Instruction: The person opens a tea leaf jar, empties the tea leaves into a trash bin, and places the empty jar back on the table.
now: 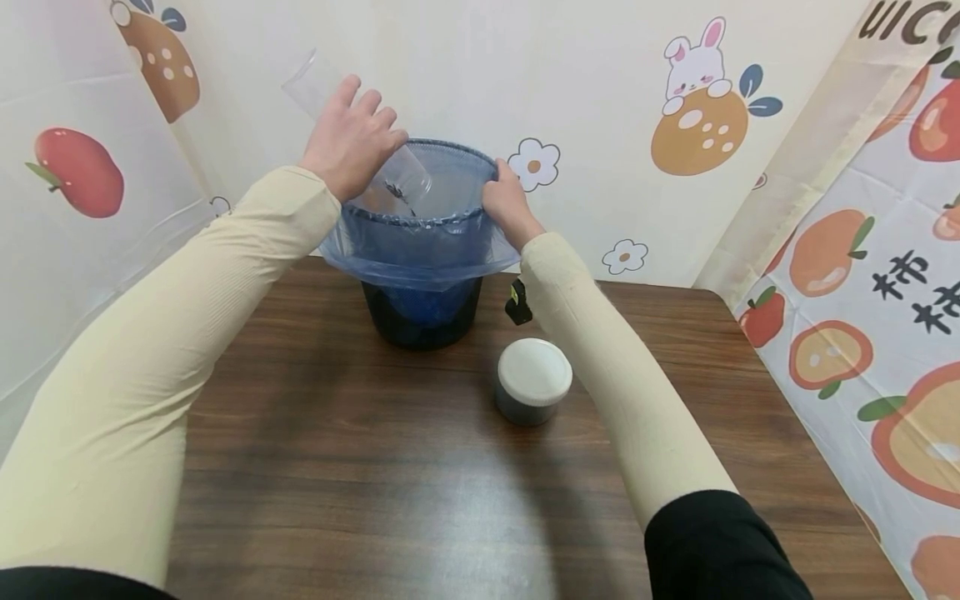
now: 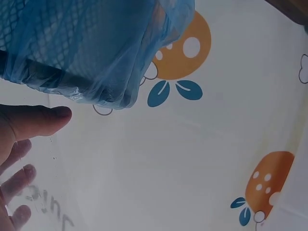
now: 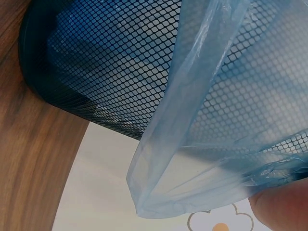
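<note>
A black mesh waste bin (image 1: 422, 329) stands upright at the back of the table, lined with a blue plastic bag (image 1: 427, 254) folded out over its rim. My left hand (image 1: 352, 142) holds a clear plastic cup (image 1: 306, 82), tilted with its mouth down over the bin. Small dark bits (image 1: 397, 193) show at the cup's mouth. My right hand (image 1: 512, 204) grips the bin's rim on the right side, through the bag. In the right wrist view the thumb (image 3: 284, 204) presses on the bag at the rim. The bin's floor is hidden.
A round dark jar with a white lid (image 1: 534, 372) stands in front of the bin, to the right. A small black object (image 1: 518, 302) lies beside the right sleeve. Printed cloth (image 1: 585, 75) hangs behind the brown wooden table (image 1: 360, 483) and along both sides.
</note>
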Available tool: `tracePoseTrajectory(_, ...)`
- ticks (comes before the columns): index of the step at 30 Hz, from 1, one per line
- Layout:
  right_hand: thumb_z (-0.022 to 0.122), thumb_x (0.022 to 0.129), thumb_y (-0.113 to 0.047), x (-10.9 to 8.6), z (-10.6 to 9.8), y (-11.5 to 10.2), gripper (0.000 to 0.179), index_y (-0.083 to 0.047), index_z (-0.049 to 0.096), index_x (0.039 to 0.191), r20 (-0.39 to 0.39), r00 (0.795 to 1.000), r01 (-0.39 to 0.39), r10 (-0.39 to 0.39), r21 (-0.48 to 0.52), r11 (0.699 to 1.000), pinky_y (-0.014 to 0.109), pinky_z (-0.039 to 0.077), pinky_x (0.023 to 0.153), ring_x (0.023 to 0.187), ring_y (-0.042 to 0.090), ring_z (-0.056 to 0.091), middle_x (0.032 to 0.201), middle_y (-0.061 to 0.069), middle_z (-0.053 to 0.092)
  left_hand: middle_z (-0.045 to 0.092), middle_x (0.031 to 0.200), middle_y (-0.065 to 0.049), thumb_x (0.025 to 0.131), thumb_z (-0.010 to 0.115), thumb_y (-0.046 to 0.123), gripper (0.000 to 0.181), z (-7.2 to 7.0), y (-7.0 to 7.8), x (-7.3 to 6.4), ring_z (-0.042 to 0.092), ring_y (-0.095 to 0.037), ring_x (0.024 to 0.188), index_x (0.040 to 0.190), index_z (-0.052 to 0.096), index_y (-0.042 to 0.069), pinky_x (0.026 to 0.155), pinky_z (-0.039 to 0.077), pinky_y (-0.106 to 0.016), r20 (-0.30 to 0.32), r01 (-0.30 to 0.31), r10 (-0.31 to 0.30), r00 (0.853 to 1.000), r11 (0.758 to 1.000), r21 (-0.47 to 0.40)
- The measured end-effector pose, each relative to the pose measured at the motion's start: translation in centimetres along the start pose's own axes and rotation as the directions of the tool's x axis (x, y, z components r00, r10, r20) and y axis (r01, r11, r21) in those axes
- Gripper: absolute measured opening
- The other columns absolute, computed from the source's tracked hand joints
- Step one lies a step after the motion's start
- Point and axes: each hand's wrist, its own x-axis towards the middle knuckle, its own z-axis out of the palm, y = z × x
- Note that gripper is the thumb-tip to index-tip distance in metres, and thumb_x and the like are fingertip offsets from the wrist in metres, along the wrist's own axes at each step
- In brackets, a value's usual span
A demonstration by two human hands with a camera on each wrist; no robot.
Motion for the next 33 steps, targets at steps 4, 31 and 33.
tracePoseTrajectory(4, 0.024, 0.094, -0.003, -0.03, 0.06, 0.01, 0.063, -0.014, 0.008, 0.154, -0.001, 1.0, -0.006, 0.006, 0.001, 1.0, 0.02, 0.007, 0.111, 0.143, 0.011, 0.005, 0.159, -0.003, 0.008, 0.061, 0.101, -0.02, 0.077, 0.064, -0.009, 0.027, -0.06, 0.04, 0.01, 0.049, -0.038, 0.101, 0.101, 0.062, 0.002, 0.104, 0.025, -0.052, -0.003, -0.019, 0.019, 1.0, 1.0, 0.017)
tracePoseTrajectory(31, 0.023, 0.096, -0.005, 0.11, 0.17, 0.03, 0.062, -0.015, 0.008, 0.154, -0.008, 1.0, 0.001, -0.001, -0.016, 1.0, 0.019, 0.007, 0.111, 0.143, 0.01, 0.005, 0.159, -0.003, 0.007, 0.061, 0.105, -0.022, 0.077, 0.068, -0.003, 0.044, -0.36, -0.33, -0.46, 0.05, -0.041, 0.099, 0.12, 0.06, 0.004, 0.093, 0.033, -0.056, 0.113, -0.003, 0.01, 0.994, 0.998, -0.065)
tracePoseTrajectory(33, 0.023, 0.095, -0.004, 0.11, 0.2, 0.03, 0.061, -0.014, 0.008, 0.154, -0.008, 1.0, 0.001, -0.001, -0.016, 1.0, 0.02, 0.007, 0.111, 0.143, 0.01, 0.005, 0.159, -0.003, 0.007, 0.06, 0.104, -0.023, 0.076, 0.069, -0.004, 0.044, -0.31, -0.36, -0.51, 0.05, -0.041, 0.099, 0.119, 0.06, 0.003, 0.093, 0.033, -0.057, 0.103, -0.003, 0.011, 0.995, 0.997, -0.071)
